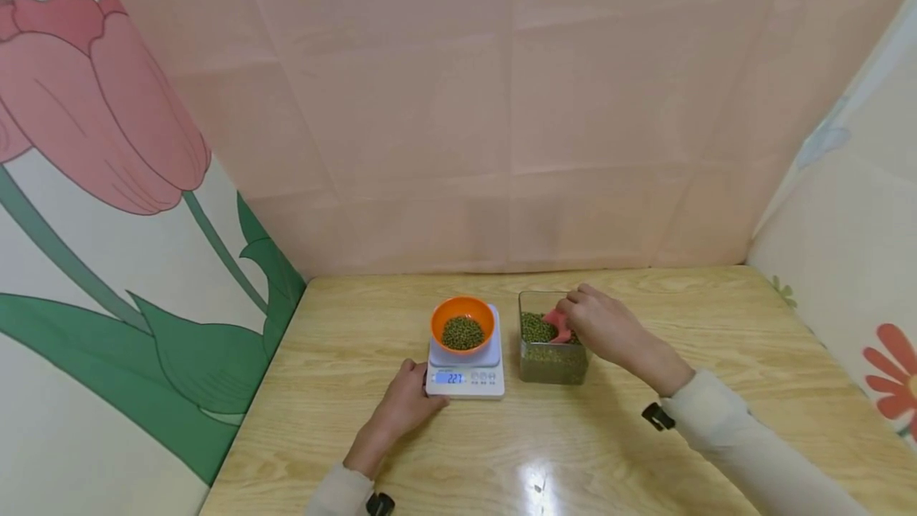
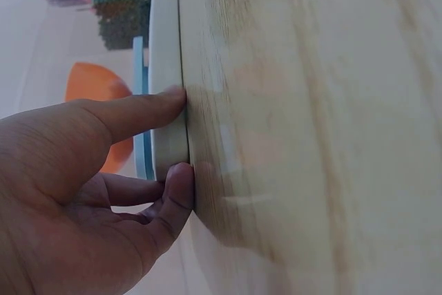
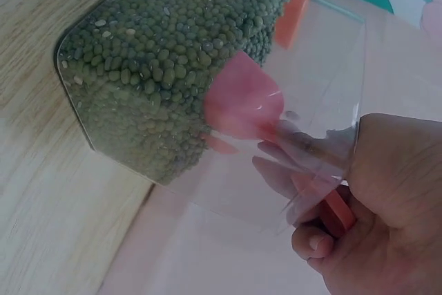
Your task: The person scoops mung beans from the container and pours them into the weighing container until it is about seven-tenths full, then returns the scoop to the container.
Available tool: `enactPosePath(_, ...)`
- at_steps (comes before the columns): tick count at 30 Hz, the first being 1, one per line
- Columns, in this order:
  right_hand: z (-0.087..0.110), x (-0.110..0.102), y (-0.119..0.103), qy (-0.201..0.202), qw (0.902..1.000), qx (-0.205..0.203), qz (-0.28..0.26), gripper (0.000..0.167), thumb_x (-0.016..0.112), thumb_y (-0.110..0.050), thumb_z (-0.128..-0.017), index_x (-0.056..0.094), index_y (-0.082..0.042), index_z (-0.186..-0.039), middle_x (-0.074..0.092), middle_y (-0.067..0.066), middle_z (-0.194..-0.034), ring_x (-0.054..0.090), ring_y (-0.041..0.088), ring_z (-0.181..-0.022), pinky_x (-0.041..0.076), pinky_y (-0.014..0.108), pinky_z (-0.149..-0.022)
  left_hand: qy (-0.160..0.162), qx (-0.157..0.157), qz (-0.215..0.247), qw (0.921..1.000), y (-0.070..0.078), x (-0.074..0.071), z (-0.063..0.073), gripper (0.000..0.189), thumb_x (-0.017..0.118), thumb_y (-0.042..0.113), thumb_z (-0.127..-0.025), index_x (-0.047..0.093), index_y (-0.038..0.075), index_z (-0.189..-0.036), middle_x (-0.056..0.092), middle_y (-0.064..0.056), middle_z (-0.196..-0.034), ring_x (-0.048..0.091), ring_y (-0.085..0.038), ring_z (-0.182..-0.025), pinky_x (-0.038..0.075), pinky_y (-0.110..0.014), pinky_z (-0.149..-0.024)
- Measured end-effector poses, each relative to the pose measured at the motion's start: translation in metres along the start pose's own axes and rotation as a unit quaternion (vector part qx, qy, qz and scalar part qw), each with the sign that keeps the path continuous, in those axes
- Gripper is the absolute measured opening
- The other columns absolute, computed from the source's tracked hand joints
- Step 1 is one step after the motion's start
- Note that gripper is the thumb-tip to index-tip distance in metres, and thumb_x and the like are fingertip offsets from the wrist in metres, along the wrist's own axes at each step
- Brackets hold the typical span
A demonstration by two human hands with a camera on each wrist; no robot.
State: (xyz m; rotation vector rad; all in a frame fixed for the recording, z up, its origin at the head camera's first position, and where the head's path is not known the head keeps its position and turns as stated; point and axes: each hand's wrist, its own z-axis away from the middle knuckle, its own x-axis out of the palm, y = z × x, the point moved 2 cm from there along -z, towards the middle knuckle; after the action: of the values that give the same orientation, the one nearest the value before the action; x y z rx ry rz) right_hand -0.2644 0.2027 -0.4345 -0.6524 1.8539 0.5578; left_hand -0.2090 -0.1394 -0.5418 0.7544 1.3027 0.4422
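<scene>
A white kitchen scale (image 1: 466, 383) stands on the table with a lit display that seems to read 227. On it sits an orange bowl (image 1: 462, 306) with green mung beans (image 1: 462, 334) in the bottom. My left hand (image 1: 411, 400) holds the scale's near left corner, thumb on the front edge and fingers at the side. Right of the scale is a clear plastic box (image 1: 553, 373) partly filled with mung beans (image 3: 145, 67). My right hand (image 1: 605, 326) grips the handle of a pink scoop (image 3: 243, 98), whose head is inside the box at the beans.
The wooden table (image 1: 344, 325) meets a pink cloth-like wall (image 1: 501, 142) at the back. Flower-patterned panels flank it, with a large tulip (image 1: 107, 102) on the left one. The box stands a small gap away from the scale.
</scene>
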Motion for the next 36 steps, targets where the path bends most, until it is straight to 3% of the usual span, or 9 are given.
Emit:
enactPosePath(9, -0.004, 0.001, -0.003, -0.007, 1.0000, 0.002, -0.007, 0.020, 0.086, 0.011, -0.077, 0.076, -0.003, -0.088, 0.074, 0.007, -0.084, 0.061, 0.022, -0.076, 0.055, 0.037, -0.070, 0.003, -0.001, 0.001, 1.0000, 0.001, -0.001, 0.000, 0.051, 0.085, 0.017, -0.092, 0.067, 0.001, -0.137, 0.056, -0.007, -0.111, 0.048, -0.018, -0.095, 0.049, -0.030, -0.081)
enactPosePath(18, -0.008, 0.003, -0.003, -0.012, 0.9995, 0.000, -0.030, 0.024, 0.082, 0.009, -0.085, 0.073, -0.012, -0.077, 0.070, 0.001, -0.077, 0.063, 0.022, -0.076, 0.056, 0.036, -0.069, 0.005, 0.000, -0.005, 1.0000, 0.001, 0.000, -0.001, 0.050, 0.085, 0.018, -0.092, 0.068, 0.003, -0.137, 0.058, -0.006, -0.111, 0.048, -0.018, -0.096, 0.048, -0.030, -0.082)
enactPosePath(25, -0.010, 0.005, -0.003, -0.020, 0.9991, 0.004, -0.037, 0.018, 0.082, 0.001, -0.089, 0.075, -0.011, -0.078, 0.070, 0.000, -0.076, 0.062, 0.020, -0.074, 0.056, 0.037, -0.070, 0.005, 0.006, -0.004, 1.0000, -0.001, 0.001, -0.001, 0.050, 0.084, 0.018, -0.092, 0.068, 0.003, -0.137, 0.059, -0.006, -0.111, 0.048, -0.018, -0.096, 0.048, -0.031, -0.083)
enactPosePath(36, -0.014, 0.009, -0.004, -0.034, 0.9989, 0.011, -0.030, 0.019, 0.083, 0.000, -0.087, 0.073, -0.012, -0.076, 0.069, -0.001, -0.076, 0.059, 0.019, -0.072, 0.054, 0.037, -0.069, 0.006, 0.006, -0.003, 1.0000, 0.000, 0.001, -0.002, 0.052, 0.085, 0.018, -0.092, 0.068, 0.002, -0.138, 0.059, -0.006, -0.111, 0.048, -0.017, -0.096, 0.048, -0.030, -0.082)
